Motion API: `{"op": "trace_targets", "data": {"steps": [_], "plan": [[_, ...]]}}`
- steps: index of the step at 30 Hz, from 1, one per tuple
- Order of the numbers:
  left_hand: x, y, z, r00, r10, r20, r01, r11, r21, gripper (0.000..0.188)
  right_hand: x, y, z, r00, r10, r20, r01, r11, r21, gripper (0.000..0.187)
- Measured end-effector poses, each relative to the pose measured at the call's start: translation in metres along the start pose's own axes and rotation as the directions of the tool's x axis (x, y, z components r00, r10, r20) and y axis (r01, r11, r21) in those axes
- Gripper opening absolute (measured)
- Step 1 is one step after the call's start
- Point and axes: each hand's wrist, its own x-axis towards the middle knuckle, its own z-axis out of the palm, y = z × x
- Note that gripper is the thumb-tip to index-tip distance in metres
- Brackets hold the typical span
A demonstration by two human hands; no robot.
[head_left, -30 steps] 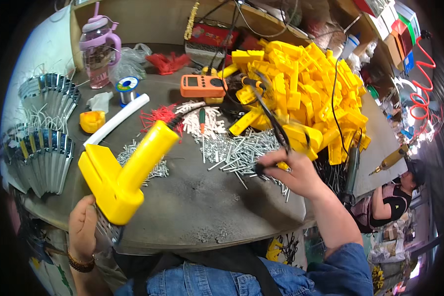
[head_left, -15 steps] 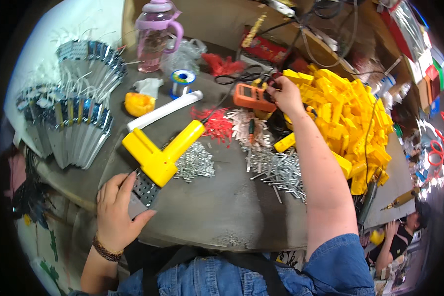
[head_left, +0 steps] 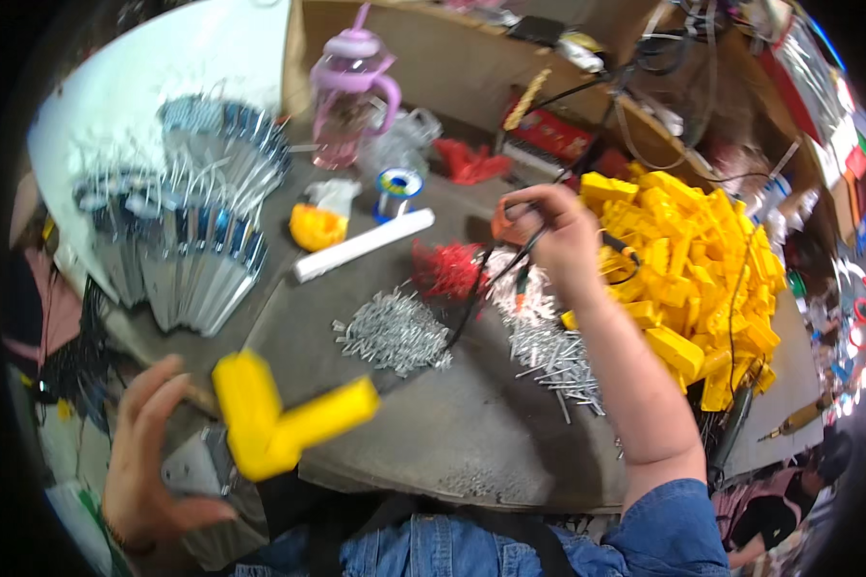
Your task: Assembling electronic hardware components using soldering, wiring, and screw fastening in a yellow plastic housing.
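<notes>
My left hand (head_left: 154, 462) is at the lower left with thumb and fingers spread wide. Just right of it is a blurred yellow L-shaped plastic housing (head_left: 269, 418), off the table's front edge. A greyish flat part (head_left: 194, 466) shows between the hand and the housing; whether they touch is hard to tell. My right hand (head_left: 560, 236) is closed on black test leads (head_left: 471, 306), which hang down to the metal pieces. Behind its fingers an orange multimeter (head_left: 501, 223) is partly hidden.
Yellow housings (head_left: 688, 269) are heaped at right. Small metal pins (head_left: 394, 332), longer metal rods (head_left: 558, 361) and red bits (head_left: 447, 269) lie mid-table. Grey panels with wires (head_left: 178, 255) fan out at left. Behind are a white tube (head_left: 366, 244), solder spool (head_left: 397, 192) and pink-lidded bottle (head_left: 346, 106).
The left hand has moved down and left, its fingers spreading, and the yellow housing has shifted to the table's front edge. The right hand has drawn black leads off the multimeter, toward me.
</notes>
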Motion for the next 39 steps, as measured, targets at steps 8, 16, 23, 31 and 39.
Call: {"op": "trace_targets", "data": {"steps": [8,16,23,31,39], "plan": [[0.006,0.054,0.095,0.867,-0.031,0.497,0.338,0.769,-0.543,0.023,-0.062,-0.163,0.046,0.542,-0.672,0.505,0.756,0.653,0.057,0.032],[-0.188,-0.176,0.159,0.582,-0.813,-0.016,0.737,0.536,-0.411,0.021,-0.112,-0.253,-0.005,0.894,-0.448,-0.022,0.197,0.349,0.916,0.04],[-0.299,-0.288,0.184,0.244,-0.934,-0.26,0.581,0.355,-0.732,0.037,-0.146,-0.263,0.05,0.928,-0.289,0.234,-0.197,0.151,0.969,0.044],[-0.366,-0.192,0.246,0.448,-0.819,0.358,0.888,0.455,-0.069,0.053,-0.155,-0.231,0.097,0.722,-0.557,0.41,-0.447,0.077,0.891,0.041],[-0.324,-0.122,0.306,0.469,-0.537,0.701,0.707,0.704,0.067,0.058,-0.148,-0.221,0.086,0.495,-0.605,0.624,-0.586,0.299,0.754,0.04]]}}
